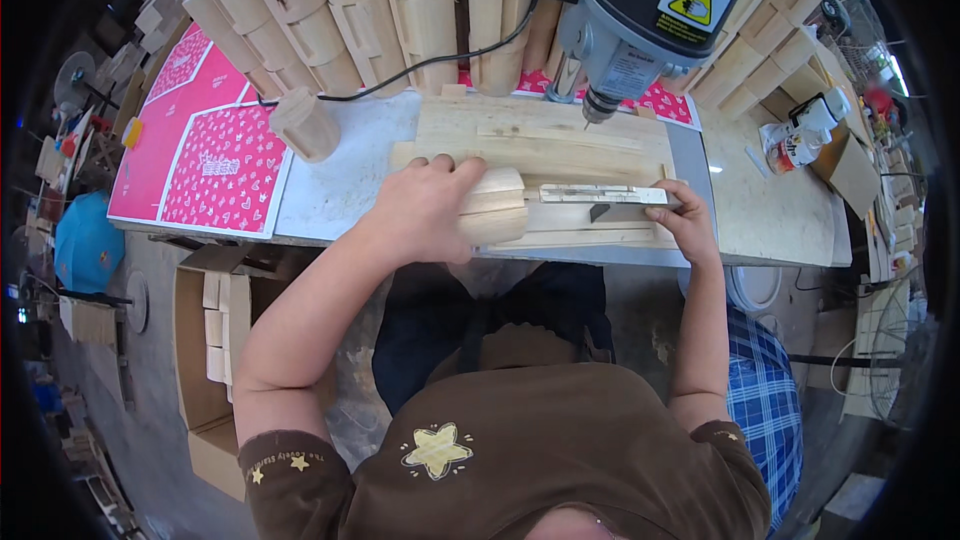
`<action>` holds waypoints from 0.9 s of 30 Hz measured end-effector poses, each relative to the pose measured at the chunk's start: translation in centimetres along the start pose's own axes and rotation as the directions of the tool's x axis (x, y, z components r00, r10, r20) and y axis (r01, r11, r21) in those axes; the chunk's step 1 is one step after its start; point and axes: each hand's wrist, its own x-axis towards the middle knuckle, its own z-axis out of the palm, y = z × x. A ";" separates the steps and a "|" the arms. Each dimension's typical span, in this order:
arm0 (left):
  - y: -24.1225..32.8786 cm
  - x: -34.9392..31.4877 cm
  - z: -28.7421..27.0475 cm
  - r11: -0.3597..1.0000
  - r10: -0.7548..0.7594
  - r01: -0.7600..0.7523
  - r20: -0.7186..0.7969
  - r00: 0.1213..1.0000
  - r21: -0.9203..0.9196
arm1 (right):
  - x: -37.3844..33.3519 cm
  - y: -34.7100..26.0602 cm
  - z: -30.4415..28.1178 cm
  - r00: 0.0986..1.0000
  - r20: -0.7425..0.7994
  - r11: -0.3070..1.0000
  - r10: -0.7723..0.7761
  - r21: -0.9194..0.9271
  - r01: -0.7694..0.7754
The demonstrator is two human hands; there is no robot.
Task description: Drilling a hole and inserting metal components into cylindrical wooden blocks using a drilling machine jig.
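Observation:
My left hand [430,205] is wrapped round a pale, rounded wooden block [497,210] with a lengthwise groove, lying on its side. Thumb and fingers of my right hand [685,220] pinch the far right end of a narrow, flat bar [600,195] with a worn whitish top edge and a grey side. The bar's other end points at the block, close to its right face. Both are over a wooden board [570,152] with strips on it. Above and behind the bar hangs a drill press [630,40], its chuck [597,108] holding a thin bit.
Similar wooden blocks [345,10] stand in stacks along the back, and more [760,30] at the back right. A single block [305,126] stands upright at left. A black cable [420,68] crosses behind. White bottles [800,140] stand right; a cardboard box [205,360] is below left.

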 end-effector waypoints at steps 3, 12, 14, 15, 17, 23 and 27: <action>0.3 1.0 0.6 0.999 0.030 -0.030 0.036 0.999 0.010 | 0.1 -0.5 0.4 0.999 0.021 1.000 -0.025 -0.002 0.025; 0.3 3.3 0.8 0.975 0.209 -0.201 0.092 0.973 -0.095 | -0.9 -0.7 -0.8 0.996 0.047 0.991 -0.070 -0.113 0.075; 0.4 3.8 1.6 0.967 0.240 -0.228 0.104 0.965 -0.114 | -0.9 -0.7 -0.6 0.996 0.063 0.989 -0.061 -0.132 0.069; 0.6 4.1 2.3 0.956 0.264 -0.251 0.069 0.962 -0.155 | -1.1 -0.7 -0.3 0.997 0.056 0.989 -0.057 -0.136 0.064; 1.4 4.7 3.6 0.943 0.275 -0.260 0.046 0.960 -0.209 | -1.1 -0.9 0.6 0.998 0.061 0.990 -0.034 -0.136 0.042; 2.4 2.6 5.8 0.831 0.238 -0.431 -0.475 0.847 -0.351 | -0.6 0.7 0.6 0.991 -0.018 0.989 -0.134 -0.062 0.133; 0.5 -4.6 6.7 0.689 -0.258 -0.027 -0.280 0.925 -0.724 | -1.4 1.3 -1.4 0.993 -0.073 0.995 -0.094 -0.031 0.092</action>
